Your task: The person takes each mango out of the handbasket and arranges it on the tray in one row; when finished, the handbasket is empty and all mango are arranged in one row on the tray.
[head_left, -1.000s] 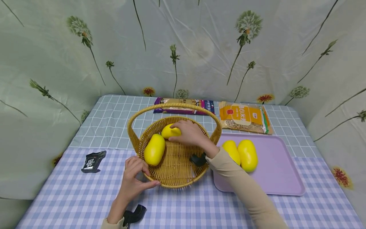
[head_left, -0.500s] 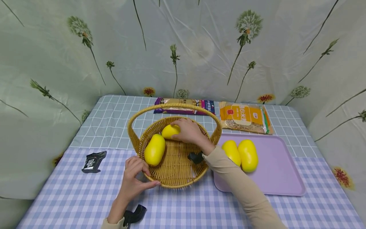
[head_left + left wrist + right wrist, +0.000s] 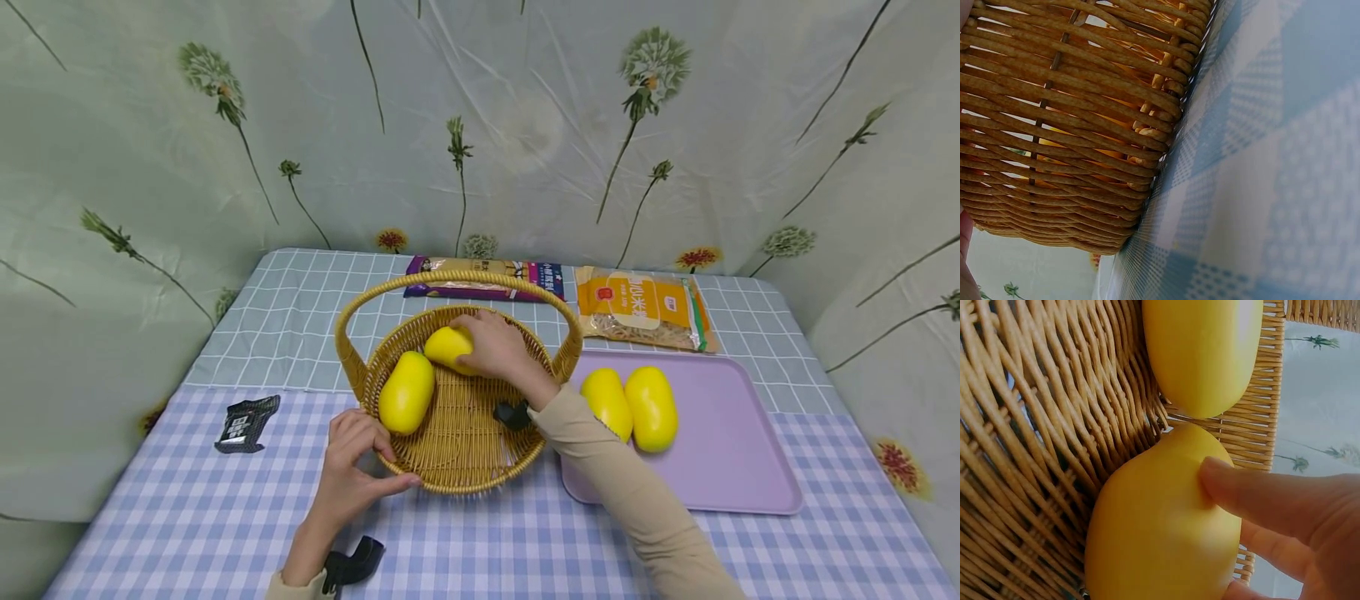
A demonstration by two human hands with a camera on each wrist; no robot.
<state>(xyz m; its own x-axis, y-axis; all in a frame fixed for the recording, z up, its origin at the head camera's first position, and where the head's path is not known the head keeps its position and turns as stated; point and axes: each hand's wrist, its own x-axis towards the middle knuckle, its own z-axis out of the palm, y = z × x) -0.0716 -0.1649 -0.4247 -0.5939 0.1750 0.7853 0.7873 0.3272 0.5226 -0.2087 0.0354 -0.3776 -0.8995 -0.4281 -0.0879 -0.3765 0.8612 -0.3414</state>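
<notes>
A round wicker basket (image 3: 468, 487) with a tall arched handle stands in the middle of the table. My left hand (image 3: 356, 458) holds its near left rim, thumb along the front edge; the left wrist view mostly shows the woven wall (image 3: 1066, 144). Inside the basket, my right hand (image 3: 498, 346) grips a yellow mango (image 3: 447, 346) near the back wall. The right wrist view has the thumb (image 3: 1254, 494) pressing on this mango (image 3: 1160, 531), its narrow end close to a second mango (image 3: 1204, 356). That second mango (image 3: 407, 393) lies along the basket's left side.
Right of the basket, a lilac tray (image 3: 738, 450) carries two more mangoes (image 3: 650, 408), one partly behind the right sleeve. A purple packet (image 3: 480, 279) and an orange food bag (image 3: 641, 308) lie at the back. A small black wrapper (image 3: 246, 423) is on the left.
The right hand has shifted slightly right and toward the near side, and the mango under it has turned a little. The left hand keeps its place on the rim.
</notes>
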